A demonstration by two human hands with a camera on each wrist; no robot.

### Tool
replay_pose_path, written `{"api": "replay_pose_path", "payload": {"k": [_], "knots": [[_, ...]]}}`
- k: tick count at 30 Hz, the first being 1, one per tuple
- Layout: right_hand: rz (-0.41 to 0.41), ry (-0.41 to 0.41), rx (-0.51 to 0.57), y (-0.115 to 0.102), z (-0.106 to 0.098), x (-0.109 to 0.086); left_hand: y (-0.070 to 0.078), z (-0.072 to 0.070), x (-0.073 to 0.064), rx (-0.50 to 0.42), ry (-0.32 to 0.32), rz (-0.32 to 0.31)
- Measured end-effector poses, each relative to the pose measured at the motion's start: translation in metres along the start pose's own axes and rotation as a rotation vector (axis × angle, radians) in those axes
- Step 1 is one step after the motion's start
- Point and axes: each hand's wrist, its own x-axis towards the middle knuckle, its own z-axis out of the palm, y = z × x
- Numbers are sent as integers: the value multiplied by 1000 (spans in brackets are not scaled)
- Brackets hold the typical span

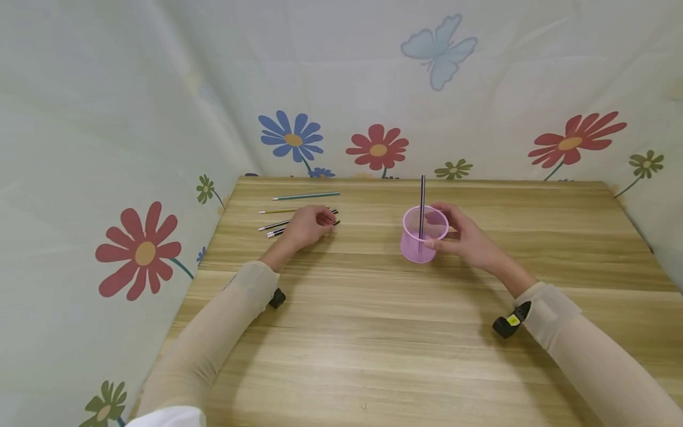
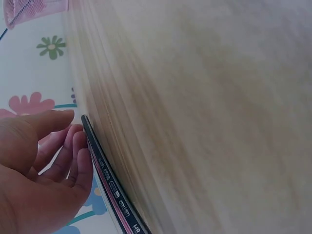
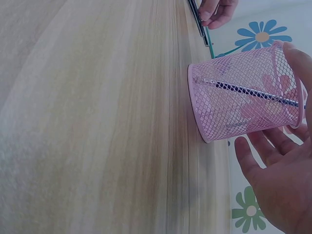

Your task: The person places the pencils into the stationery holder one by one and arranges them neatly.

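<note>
A pink mesh pencil cup (image 1: 411,248) stands upright on the wooden table, right of the middle. One dark striped pencil (image 1: 423,193) leans inside it and pokes out above the rim. My right hand (image 1: 464,237) holds the cup from its right side, thumb at the near rim and fingers round the back. Over a group of pencils on the left is my left hand (image 1: 309,226), fingers loosely bent and thumb apart. In the left wrist view, its fingertips are right beside a black pencil (image 2: 114,183) marked HB. Nothing shows between thumb and fingers.
Behind the left hand lies a green pencil (image 1: 306,196), with a yellow pencil (image 1: 277,211) nearer. Two dark pencils with white ends lie partly under that hand. A flower-printed curtain (image 1: 341,89) rises behind the table (image 1: 363,332) and along its sides.
</note>
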Motion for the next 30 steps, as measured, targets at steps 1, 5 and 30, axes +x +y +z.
{"api": "replay_pose_path", "payload": {"k": [1, 5, 30], "knots": [[0, 2, 2, 0, 0, 0, 1, 0, 0, 12, -1, 4], [-3, -1, 1, 0, 0, 0, 3, 1, 0, 36, -5, 7], [-6, -5, -22, -1, 1, 0, 0, 3, 3, 135, -41, 20]]}}
